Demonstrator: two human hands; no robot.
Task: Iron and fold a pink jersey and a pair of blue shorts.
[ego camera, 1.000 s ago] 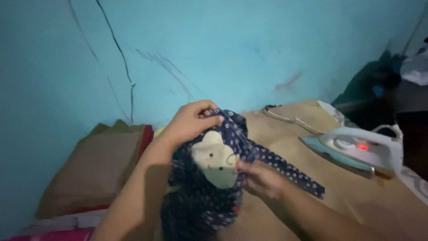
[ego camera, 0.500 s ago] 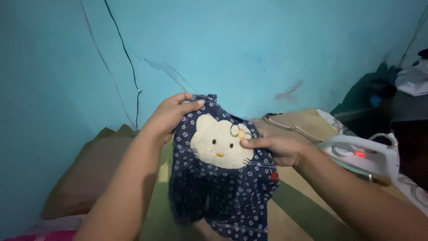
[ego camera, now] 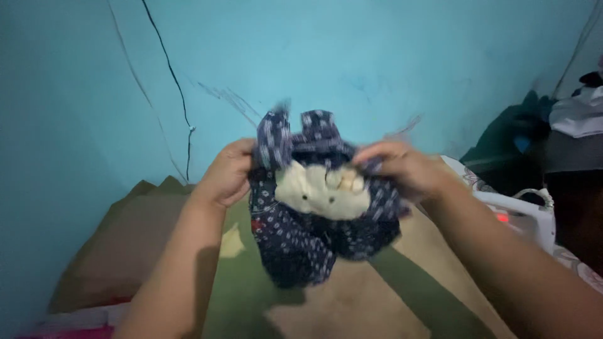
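Note:
A small navy garment with white dots and a cream cat-face patch hangs in the air between both hands. My left hand grips its upper left edge. My right hand grips its upper right edge. Two straps of the garment stick up above the hands, blurred by motion. The lower part hangs bunched over the brown padded surface.
A white iron with a red light stands at the right, partly behind my right arm. A brown folded cloth lies at the left by the turquoise wall. Dark clothes pile at the far right.
The garment was turned so the cat face shows, then lifted higher with its straps flipping up. My right hand moved from the patch to the upper right edge.

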